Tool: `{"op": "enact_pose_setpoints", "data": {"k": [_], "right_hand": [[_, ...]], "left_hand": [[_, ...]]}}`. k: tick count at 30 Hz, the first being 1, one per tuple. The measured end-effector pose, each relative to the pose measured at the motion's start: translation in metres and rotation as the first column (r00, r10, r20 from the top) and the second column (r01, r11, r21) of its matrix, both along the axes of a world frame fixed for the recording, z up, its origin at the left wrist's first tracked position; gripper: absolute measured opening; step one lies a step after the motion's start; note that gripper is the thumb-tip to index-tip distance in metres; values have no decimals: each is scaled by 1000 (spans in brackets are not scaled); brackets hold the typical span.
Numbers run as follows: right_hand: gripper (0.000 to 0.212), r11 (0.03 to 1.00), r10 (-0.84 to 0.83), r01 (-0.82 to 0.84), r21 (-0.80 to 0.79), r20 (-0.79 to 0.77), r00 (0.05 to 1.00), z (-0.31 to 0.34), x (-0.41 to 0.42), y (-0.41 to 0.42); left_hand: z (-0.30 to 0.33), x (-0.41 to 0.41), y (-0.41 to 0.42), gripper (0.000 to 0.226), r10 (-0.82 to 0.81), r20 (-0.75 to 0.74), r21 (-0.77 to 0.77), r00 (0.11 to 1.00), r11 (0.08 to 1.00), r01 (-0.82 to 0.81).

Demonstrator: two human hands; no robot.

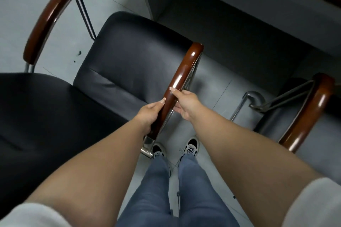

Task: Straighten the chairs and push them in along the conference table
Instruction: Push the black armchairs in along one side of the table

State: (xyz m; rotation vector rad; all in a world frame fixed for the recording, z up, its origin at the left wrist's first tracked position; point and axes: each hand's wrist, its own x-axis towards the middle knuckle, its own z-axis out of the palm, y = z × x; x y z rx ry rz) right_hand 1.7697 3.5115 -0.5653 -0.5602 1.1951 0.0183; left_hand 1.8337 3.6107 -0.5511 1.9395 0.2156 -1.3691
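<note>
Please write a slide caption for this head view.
Both hands grip the black chair's glossy brown wooden armrest.

Both bare forearms reach forward and downward, converging toward the centre, with pale short sleeves at the upper arms. The left hand (150,114) curls round the glossy brown wooden armrest (180,86) from the left side, thumb laid along its top. The right hand (184,104) grips the same armrest slightly farther up, thumb on top and fingers wrapped underneath.
</note>
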Motion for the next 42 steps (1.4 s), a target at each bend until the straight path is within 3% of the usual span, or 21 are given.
{"op": "enact_pose_setpoints", "data": {"k": [10, 14, 18, 24, 30, 34, 38, 42], "right_hand": [[6, 996, -86, 87, 20, -42, 995, 11, -25, 19], [35, 995, -68, 58, -75, -138, 988, 20, -31, 22], [11, 984, -69, 39, -171, -171, 983, 40, -53, 28], [14, 971, -122, 101, -217, -88, 989, 84, -66, 81], [16, 960, 121, -148, -240, -126, 985, 105, -97, 162], [12, 930, 266, -287, -231, -116, 957, 110, -109, 211], [9, 860, 445, -449, -242, -74, 892, 120, -92, 258], [6, 772, 580, -571, -281, -58, 812, 127, -68, 301]], "left_hand": [[3, -29, 13, 39, -31, 76, 45, 997, 999, 27], [12, -30, 17, 30, 80, 104, 18, 991, 996, -82], [29, -43, 31, 37, 191, 116, -52, 975, 981, -186], [71, -64, 76, 22, 248, 117, -219, 962, 951, -219], [90, -88, 162, 14, 105, 191, -259, 976, 964, -53], [91, -94, 218, 18, 249, 172, -236, 953, 950, -205], [103, -87, 268, 28, 467, 132, -306, 874, 858, -412], [113, -82, 316, 23, 574, 162, -304, 803, 803, -513]]}}
